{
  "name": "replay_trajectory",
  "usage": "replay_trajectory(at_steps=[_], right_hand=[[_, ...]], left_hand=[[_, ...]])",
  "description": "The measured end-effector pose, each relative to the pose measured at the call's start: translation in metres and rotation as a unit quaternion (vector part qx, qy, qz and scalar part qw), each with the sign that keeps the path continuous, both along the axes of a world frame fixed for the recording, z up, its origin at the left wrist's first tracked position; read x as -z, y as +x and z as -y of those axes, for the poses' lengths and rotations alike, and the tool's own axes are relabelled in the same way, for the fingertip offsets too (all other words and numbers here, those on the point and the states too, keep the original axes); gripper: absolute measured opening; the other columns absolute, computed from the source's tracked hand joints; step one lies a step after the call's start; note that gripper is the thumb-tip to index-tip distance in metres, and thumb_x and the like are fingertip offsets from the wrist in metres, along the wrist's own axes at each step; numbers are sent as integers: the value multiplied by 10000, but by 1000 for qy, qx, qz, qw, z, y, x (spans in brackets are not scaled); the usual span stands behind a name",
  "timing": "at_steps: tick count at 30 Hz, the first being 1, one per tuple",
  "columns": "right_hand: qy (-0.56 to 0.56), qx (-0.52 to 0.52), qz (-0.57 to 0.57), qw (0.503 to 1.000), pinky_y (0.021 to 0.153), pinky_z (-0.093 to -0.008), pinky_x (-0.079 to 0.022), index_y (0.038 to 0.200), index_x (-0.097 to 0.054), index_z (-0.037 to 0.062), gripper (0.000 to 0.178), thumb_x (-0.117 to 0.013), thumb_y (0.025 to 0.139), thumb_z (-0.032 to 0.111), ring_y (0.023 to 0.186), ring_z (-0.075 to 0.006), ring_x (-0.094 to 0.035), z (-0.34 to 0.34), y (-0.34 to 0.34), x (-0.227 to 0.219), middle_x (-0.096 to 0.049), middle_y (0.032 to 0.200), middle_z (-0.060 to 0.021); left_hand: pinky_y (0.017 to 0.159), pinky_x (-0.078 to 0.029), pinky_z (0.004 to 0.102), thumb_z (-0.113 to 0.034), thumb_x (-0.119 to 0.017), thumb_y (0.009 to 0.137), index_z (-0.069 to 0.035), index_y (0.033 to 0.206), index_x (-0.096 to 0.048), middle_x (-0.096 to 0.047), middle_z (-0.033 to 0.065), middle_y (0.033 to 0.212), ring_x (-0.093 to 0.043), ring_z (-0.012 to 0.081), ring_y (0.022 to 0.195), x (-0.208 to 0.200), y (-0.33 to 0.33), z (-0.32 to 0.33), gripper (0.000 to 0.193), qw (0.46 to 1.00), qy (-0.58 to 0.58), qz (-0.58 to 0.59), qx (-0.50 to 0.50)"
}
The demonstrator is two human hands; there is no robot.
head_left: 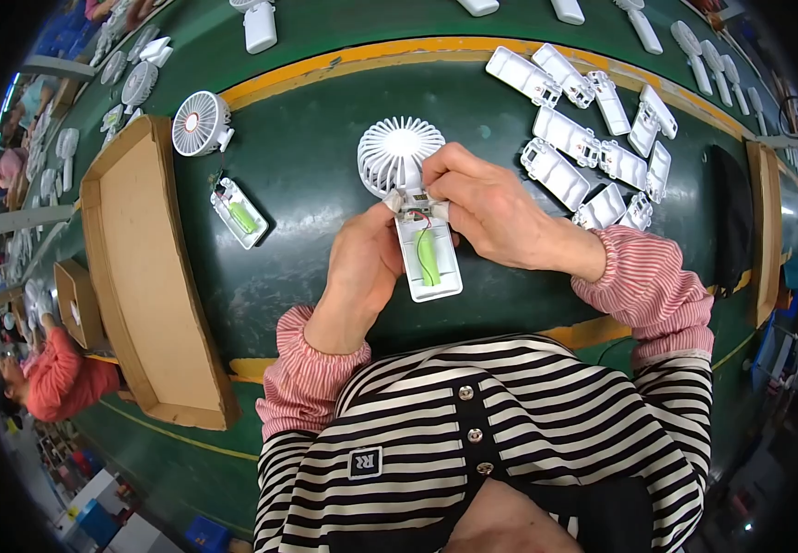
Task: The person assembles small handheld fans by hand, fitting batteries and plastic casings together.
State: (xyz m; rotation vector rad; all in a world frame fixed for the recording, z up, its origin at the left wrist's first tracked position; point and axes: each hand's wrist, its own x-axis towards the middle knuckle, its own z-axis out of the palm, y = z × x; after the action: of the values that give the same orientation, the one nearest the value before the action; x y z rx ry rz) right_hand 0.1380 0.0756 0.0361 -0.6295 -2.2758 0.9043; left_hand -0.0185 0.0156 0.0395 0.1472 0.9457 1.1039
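Note:
In front of me lies a white handheld fan (pixel 401 152), its round caged head pointing away and its handle shell (pixel 450 276) toward me. The handle is uncovered, showing a green battery cell (pixel 427 256) with thin wires and a small circuit board near the neck. My left hand (pixel 362 258) grips the handle's left side, its thumb by the neck and some fingers hidden beneath. At the neck, my right hand (pixel 496 207) pinches with thumb and index finger; whatever sits between those fingertips is too small to make out. Whitish covers show on some fingertips.
Another opened fan (pixel 201 123) is at the left, wired to its handle half with battery (pixel 240 214). Several white handle shells (pixel 556 170) are spread at the right. A cardboard tray (pixel 155 276) stands left, a black object (pixel 733 217) right. More fans line the far bench; a co-worker (pixel 67 369) sits left.

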Motion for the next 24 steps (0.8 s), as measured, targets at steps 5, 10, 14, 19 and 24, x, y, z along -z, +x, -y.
replay_trajectory(at_steps=[5,10,14,19,24], right_hand=[[-14,-4,10,1000,661,-329,-449,838,-516,-54,129,-507,713,-83,786,-284,-533,0,-2,0,-477,950,-118],[-20,-9,21,1000,671,-328,-448,829,-514,-57,106,-500,726,-76,796,-283,-531,0,-3,-3,-470,957,-124],[-31,-14,28,999,693,-354,-449,771,-508,-68,164,-557,618,-99,848,-311,-516,-1,-2,-4,-474,961,-141],[-29,-27,40,998,690,-352,-452,764,-508,-71,196,-596,591,-92,852,-316,-515,-2,-2,-6,-475,971,-139],[-6,-40,61,997,696,-342,-454,784,-505,-65,146,-554,648,-87,865,-301,-514,-1,-3,-6,-472,972,-137]], left_hand=[[759,-507,408,-156,-343,913,70,1104,-442,-569,157,995,-592,268,867,-1,-2,0,312,1000,1,5,7],[750,-512,399,-156,-339,915,73,1106,-435,-565,156,1000,-594,264,865,3,-4,0,313,1000,7,18,14],[749,-514,401,-151,-336,915,75,1104,-436,-565,157,1000,-596,264,861,6,-3,0,312,1000,4,24,2],[751,-515,409,-141,-331,912,86,1102,-437,-563,170,995,-595,272,871,10,-5,0,315,1000,6,25,17],[725,-514,388,-150,-371,906,78,1053,-473,-570,152,971,-597,250,845,14,-5,1,290,1000,-4,23,7]])
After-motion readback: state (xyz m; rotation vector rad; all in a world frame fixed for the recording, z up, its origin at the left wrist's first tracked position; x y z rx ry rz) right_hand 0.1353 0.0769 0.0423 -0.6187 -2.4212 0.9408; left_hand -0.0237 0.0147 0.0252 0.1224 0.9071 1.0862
